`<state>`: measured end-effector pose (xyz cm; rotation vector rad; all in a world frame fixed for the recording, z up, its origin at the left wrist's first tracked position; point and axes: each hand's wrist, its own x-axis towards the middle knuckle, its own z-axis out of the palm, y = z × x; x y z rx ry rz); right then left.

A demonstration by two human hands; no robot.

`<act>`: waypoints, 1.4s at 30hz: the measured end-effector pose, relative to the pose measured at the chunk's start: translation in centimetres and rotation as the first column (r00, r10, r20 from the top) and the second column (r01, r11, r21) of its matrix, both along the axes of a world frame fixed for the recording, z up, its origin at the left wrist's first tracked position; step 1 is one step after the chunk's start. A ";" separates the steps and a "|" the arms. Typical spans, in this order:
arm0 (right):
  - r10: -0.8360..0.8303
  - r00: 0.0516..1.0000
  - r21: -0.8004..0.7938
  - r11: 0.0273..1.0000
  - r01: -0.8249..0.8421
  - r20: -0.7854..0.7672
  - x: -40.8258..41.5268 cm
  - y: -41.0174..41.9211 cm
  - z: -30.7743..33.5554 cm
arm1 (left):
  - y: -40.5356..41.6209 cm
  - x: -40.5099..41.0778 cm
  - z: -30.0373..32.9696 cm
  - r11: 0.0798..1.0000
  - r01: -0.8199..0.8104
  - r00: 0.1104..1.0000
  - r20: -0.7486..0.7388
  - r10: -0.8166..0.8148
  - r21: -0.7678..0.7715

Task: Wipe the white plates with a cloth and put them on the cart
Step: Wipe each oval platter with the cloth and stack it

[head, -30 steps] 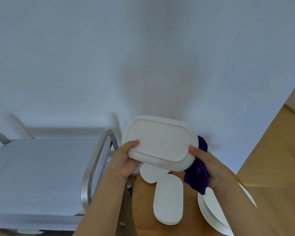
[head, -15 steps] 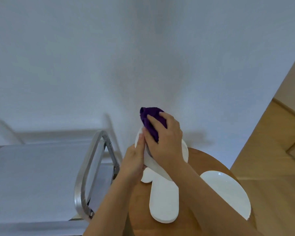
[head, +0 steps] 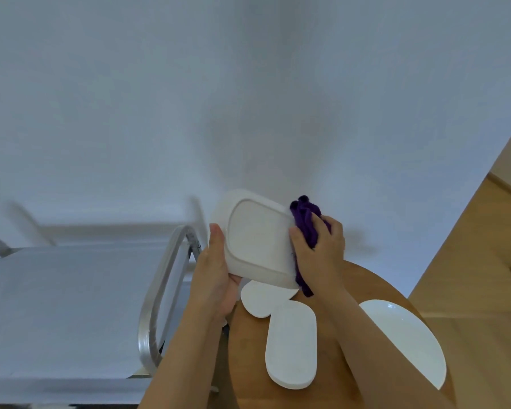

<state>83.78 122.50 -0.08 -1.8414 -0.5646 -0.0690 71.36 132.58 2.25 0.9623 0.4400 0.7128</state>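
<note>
The left hand (head: 219, 276) grips one edge of a white rectangular plate (head: 257, 243), held tilted in the air with its underside showing, above the round wooden counter (head: 248, 349). The right hand (head: 319, 246) is bunched around a purple cloth (head: 306, 222), pressing it against the plate's opposite edge. Below on the counter lie an oblong plate (head: 291, 343), a smaller plate (head: 260, 299) partly under the held one, and a round plate (head: 407, 338); the metal cart (head: 157, 293) stands just to the left.

The cart (head: 71, 305) stands left of the table (head: 331, 388), where plates (head: 291, 343) lie below the held plate (head: 257, 240).
</note>
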 end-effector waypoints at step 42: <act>0.122 0.991 -0.119 0.986 -0.114 0.061 -8.3 -1.9 -0.4 | -1.0 3.9 0.4 0.995 -0.097 0.947 -0.305 0.097 0.016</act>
